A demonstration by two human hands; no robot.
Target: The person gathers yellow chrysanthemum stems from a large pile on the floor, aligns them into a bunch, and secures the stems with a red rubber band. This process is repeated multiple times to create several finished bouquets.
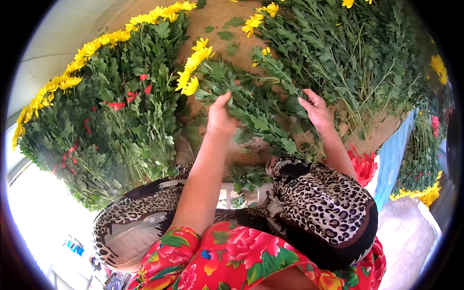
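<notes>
My left hand [222, 115] grips a small bunch of yellow chrysanthemums [259, 117], thumb on top of the stems. Its yellow heads [195, 67] line up at the upper left, and the leafy stems slant down right towards my right knee. Between the thumb and fingers of my right hand [316, 108] is a single chrysanthemum stem [281, 72]. A small, partly opened yellow flower [265, 51] tips it, pointing up and left. The fingers of my left hand are mostly hidden beneath the bunch.
Bunches of chrysanthemums with red ties [119, 105] are stacked at left. A loose heap of chrysanthemum stems [348, 54] spreads at upper right on a brown surface [206, 21]. Red strips [362, 165] hang beside my right knee, near blue cloth [395, 156] and a white sack [406, 232].
</notes>
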